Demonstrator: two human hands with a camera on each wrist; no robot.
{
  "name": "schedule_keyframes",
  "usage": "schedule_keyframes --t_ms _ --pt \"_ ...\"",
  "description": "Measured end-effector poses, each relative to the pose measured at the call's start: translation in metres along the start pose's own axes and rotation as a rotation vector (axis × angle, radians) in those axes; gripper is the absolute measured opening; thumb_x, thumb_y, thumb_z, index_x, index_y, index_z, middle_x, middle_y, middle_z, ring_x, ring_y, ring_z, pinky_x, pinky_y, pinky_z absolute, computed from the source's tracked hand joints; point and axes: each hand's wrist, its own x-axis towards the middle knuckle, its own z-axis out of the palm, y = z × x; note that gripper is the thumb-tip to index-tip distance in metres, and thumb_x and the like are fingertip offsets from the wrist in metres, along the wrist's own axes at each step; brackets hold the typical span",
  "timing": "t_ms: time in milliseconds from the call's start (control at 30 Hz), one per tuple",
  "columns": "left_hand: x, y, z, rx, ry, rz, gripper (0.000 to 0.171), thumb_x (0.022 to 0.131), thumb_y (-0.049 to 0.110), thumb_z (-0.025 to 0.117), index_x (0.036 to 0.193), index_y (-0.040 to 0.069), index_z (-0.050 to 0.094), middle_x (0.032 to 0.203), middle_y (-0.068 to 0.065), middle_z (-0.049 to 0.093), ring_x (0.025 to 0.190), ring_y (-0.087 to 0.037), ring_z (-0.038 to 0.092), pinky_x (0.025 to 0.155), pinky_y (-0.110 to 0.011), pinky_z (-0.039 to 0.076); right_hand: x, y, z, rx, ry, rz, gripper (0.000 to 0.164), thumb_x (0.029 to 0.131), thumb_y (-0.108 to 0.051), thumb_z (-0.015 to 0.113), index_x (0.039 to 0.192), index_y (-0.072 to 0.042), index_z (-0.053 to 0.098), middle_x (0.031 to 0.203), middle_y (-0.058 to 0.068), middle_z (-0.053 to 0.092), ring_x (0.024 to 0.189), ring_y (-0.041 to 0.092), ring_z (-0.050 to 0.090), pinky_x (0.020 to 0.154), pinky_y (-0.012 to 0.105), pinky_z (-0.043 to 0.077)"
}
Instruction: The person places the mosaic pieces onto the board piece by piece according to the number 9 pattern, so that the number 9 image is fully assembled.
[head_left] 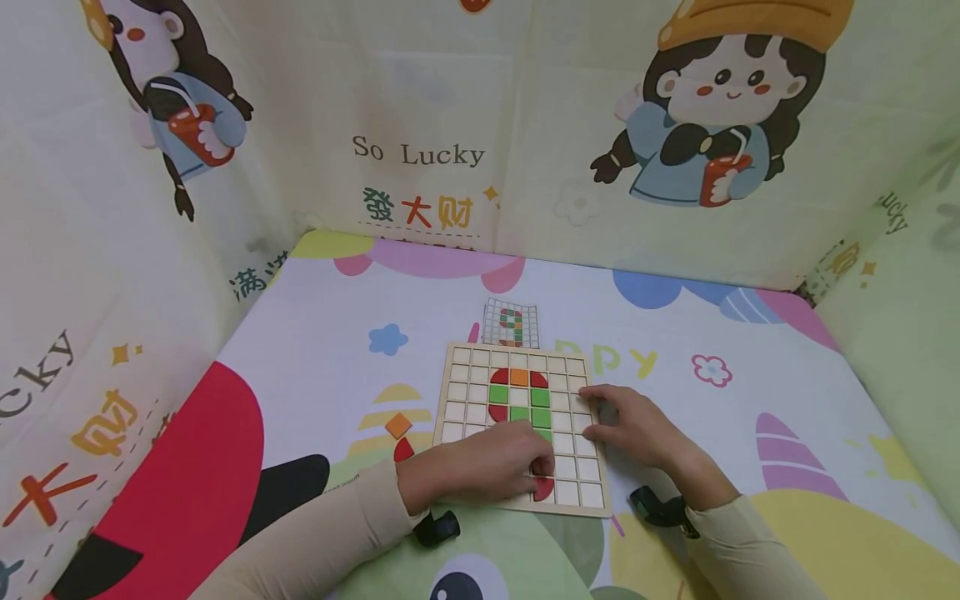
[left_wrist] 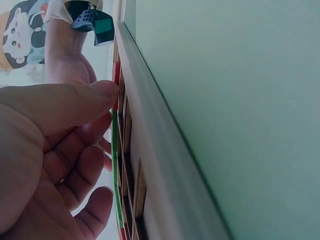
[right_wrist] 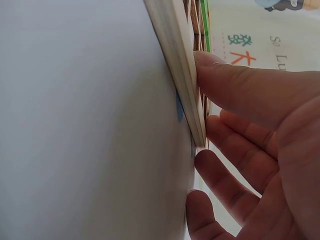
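A square wooden grid board (head_left: 592,492) lies on the printed table cover, with red, green and orange tiles set in some cells. My left hand (head_left: 491,462) reaches over its lower part with curled fingers. Its thumb and index finger pinch at a red rounded tile (head_left: 543,490) in the lower rows; the thumb tip touches the red tile (left_wrist: 116,75) in the left wrist view. My right hand (head_left: 637,425) rests on the board's right edge, thumb and fingertips spread along it. The left hand hides several cells.
Behind the board lies a small pattern card (head_left: 510,323) showing a coloured grid figure. Left of the board are a loose orange square tile (head_left: 398,426) and a red rounded tile (head_left: 403,450), partly behind the left forearm. Printed cloth walls (head_left: 525,100) enclose the table.
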Motion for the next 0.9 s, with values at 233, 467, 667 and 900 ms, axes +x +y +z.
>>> schedule_keyframes --t_ms 233,467,667,900 --pt "0.0002 0.0011 -0.0018 0.013 0.007 -0.032 0.008 0.089 0.012 0.075 0.092 0.018 0.07 0.083 0.015 0.057 0.084 -0.005 0.047 0.076 -0.017 0.041 0.0003 -0.0008 -0.0001 -0.003 -0.005 -0.005 0.052 0.085 -0.015 0.079 0.132 0.001 0.06 0.131 0.018 0.06 0.124 0.04 0.051 0.102 0.059 0.039" --pt "-0.0008 0.0027 -0.0033 0.022 0.014 -0.048 0.008 0.089 0.014 0.076 0.094 0.018 0.071 0.086 0.013 0.057 0.085 -0.005 0.047 0.077 -0.017 0.042 0.0002 -0.0015 -0.0002 0.002 -0.008 0.003 0.052 0.086 -0.015 0.079 0.132 0.001 0.06 0.131 0.018 0.06 0.125 0.04 0.051 0.103 0.059 0.038" --pt "-0.0011 0.0036 -0.0044 0.036 0.018 -0.08 0.009 0.089 0.018 0.077 0.095 0.019 0.071 0.086 0.014 0.056 0.086 -0.005 0.047 0.077 -0.017 0.042 -0.0002 -0.0033 -0.0012 0.001 -0.003 0.002 0.052 0.085 -0.014 0.079 0.132 0.001 0.06 0.131 0.018 0.06 0.125 0.04 0.051 0.102 0.058 0.039" --pt "-0.0015 0.0012 -0.0057 0.029 0.027 -0.105 0.008 0.089 0.018 0.076 0.096 0.019 0.071 0.088 0.013 0.056 0.089 -0.005 0.049 0.08 -0.018 0.044 -0.0004 -0.0046 -0.0019 0.012 -0.004 0.003 0.052 0.085 -0.016 0.08 0.131 0.001 0.061 0.131 0.018 0.06 0.124 0.04 0.051 0.102 0.059 0.039"
